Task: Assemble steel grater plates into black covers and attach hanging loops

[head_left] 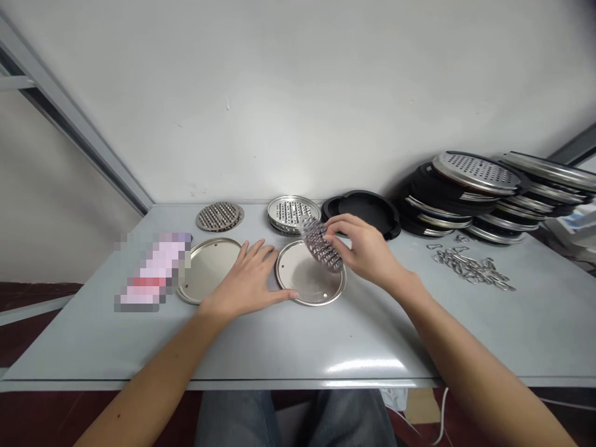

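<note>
Right hand (365, 251) pinching a perforated disc (322, 244) by its edge, tilted above the right-hand plain metal plate (311, 273), a grip that probably leaves the underside free to lower flat. Left hand (246, 279) spread between the two plates, thumb at the near plate's rim, likely steadying it; left-hand plate (207, 267) lies flat beside the fingers. Spare discs (220, 216) and rimmed graters (293, 212) stacked at the back of the grey surface (279, 354), presumably for easy reach.
</note>
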{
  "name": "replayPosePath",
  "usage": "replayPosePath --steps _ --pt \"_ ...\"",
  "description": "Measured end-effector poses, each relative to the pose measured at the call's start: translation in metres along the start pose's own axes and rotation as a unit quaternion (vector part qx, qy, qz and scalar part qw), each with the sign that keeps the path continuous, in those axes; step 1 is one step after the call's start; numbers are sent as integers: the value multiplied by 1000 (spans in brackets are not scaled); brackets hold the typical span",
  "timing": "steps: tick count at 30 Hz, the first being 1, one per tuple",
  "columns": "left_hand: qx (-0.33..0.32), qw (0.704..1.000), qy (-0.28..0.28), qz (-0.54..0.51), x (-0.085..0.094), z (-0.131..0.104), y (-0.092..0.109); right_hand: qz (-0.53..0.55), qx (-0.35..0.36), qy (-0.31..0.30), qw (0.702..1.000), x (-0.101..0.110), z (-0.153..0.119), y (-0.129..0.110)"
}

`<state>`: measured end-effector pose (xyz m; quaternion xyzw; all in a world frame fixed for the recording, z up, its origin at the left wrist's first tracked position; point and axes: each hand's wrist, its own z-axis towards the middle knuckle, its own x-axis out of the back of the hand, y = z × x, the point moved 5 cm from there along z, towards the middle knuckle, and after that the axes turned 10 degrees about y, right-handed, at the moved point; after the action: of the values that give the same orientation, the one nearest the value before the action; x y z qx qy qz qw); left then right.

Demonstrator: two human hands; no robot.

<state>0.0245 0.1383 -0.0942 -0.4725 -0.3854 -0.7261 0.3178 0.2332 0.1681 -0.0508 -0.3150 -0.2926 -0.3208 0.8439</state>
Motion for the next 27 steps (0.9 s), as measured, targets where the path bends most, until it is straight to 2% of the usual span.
replayPosePath --steps 3,5,12,16,21,27 --pt "-1 1000 -3 -2 -2 -1 0 -19 11 86 996 10 0 6" --pt "-2 1000 -1 -4 -3 -1 0 -59 43 99 992 8 -3 4" --pt "-2 1000 0 10 -3 -2 -2 -152 190 27 970 -27 -21 -17" --pt "-8 1000 -6 8 -3 -2 -2 -176 241 -14 954 -38 -28 -18" --pt "-10 1000 -10 12 -4 -1 -2 -168 264 -42 949 -39 -32 -20" --pt "-4 1000 -6 5 -3 -1 -1 -168 244 -66 953 -35 -30 -22"
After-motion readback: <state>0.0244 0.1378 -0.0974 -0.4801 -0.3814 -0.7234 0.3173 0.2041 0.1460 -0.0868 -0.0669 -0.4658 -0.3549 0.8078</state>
